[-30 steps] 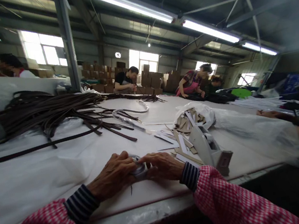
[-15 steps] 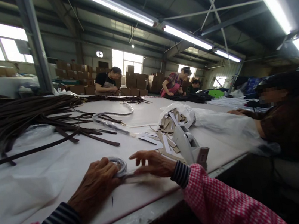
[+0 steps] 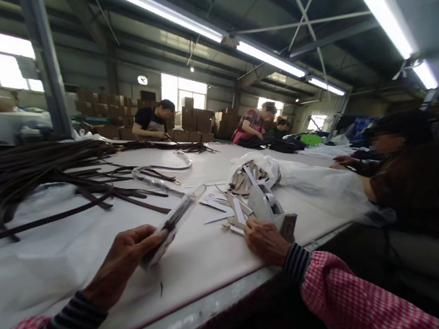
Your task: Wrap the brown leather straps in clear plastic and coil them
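Observation:
My left hand [image 3: 133,250] grips a coiled belt in a clear plastic sleeve [image 3: 171,225], raised a little above the table and tilted up to the right, with the sleeve's free end standing out at the top. By the left side of a grey tape dispenser [image 3: 262,202] is my right hand [image 3: 267,239], its fingers curled in at the edge of a pile of beige and white strips [image 3: 238,206]. What those fingertips hold, if anything, is hidden. Another belt in a plastic sleeve [image 3: 151,182] lies curved on the table beyond my left hand.
A large heap of dark brown belts [image 3: 29,172] covers the table's left side. Clear plastic sheeting [image 3: 313,177] spreads to the right, beside a co-worker [image 3: 410,184]. Other people work across the white table [image 3: 212,254]. Its front edge runs just below my hands.
My left hand has lifted the coiled belt off the table and turned it on edge. My right hand has moved away from it, rightward to the tape dispenser.

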The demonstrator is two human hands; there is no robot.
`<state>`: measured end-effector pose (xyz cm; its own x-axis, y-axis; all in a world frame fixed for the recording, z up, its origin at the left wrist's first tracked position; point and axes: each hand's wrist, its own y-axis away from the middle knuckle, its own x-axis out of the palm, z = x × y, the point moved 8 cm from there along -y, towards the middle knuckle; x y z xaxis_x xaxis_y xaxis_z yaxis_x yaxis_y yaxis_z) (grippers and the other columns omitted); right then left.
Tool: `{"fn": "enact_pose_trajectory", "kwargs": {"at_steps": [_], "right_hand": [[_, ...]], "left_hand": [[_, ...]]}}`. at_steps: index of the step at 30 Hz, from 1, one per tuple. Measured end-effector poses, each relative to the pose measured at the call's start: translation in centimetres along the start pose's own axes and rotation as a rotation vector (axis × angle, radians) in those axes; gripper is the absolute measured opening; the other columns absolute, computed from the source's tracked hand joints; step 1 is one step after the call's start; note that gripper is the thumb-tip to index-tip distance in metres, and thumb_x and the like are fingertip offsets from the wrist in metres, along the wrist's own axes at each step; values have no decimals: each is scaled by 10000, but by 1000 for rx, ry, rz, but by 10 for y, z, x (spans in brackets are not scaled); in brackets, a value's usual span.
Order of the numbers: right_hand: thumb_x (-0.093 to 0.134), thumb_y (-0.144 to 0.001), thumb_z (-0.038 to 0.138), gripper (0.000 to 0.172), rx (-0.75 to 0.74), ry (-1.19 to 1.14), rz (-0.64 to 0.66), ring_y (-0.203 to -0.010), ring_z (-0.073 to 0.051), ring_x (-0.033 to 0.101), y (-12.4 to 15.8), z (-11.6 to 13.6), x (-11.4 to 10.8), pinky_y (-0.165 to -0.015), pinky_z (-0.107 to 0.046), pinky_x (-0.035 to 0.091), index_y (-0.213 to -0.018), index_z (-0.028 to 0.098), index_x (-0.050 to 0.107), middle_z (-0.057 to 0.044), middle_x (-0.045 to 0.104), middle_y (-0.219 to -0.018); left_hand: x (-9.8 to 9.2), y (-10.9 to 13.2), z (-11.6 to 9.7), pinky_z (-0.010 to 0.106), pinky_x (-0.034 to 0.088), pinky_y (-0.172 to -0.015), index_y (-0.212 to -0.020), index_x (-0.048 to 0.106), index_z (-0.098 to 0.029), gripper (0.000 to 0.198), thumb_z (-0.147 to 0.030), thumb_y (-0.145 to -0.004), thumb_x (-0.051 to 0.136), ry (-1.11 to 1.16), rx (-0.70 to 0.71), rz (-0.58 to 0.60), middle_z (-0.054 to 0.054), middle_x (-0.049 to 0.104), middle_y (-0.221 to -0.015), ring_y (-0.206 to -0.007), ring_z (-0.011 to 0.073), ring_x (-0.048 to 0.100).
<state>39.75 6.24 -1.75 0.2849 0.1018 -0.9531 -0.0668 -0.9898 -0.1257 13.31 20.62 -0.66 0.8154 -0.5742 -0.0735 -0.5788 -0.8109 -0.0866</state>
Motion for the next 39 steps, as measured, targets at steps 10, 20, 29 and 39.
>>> {"fn": "enact_pose_trajectory", "kwargs": {"at_steps": [10, 20, 29, 39], "right_hand": [[515, -920, 65, 199, -47, -34, -152, -868, -228, 651, 0, -10, -3, -781, -320, 455, -867, 146, 689, -103, 692, -912], [533, -1040, 265, 251, 10, -370, -334, -714, -155, 630, -29, 39, -70, -644, -259, 381, -817, 190, 621, -15, 673, -801], [607, -996, 245, 250, -73, -304, -172, -732, -158, 643, -39, 55, -30, -647, -266, 353, -761, 183, 663, -23, 686, -804], [609, -983, 373, 362, -79, -1136, -144, -466, -103, 506, -40, 92, -78, -516, -218, 367, -675, 187, 647, 34, 599, -531]], "left_hand": [[-17, -11, 37, 245, 533, -638, -956, 795, -126, 419, -454, -704, 864, 455, -154, -47, 80, 780, -915, -765, 192, 664], [3, -9, 30, 319, 554, -847, -1060, 778, -94, 362, -402, -873, 741, 497, -100, 119, 142, 776, -1080, -938, 233, 695], [-5, -10, 29, 297, 541, -804, -1054, 786, -109, 410, -458, -840, 771, 478, -96, 68, 97, 779, -973, -910, 224, 684], [2, -6, 20, 290, 509, -775, -1012, 775, -102, 375, -454, -889, 738, 445, -36, 118, 114, 760, -1006, -864, 199, 649]]}}
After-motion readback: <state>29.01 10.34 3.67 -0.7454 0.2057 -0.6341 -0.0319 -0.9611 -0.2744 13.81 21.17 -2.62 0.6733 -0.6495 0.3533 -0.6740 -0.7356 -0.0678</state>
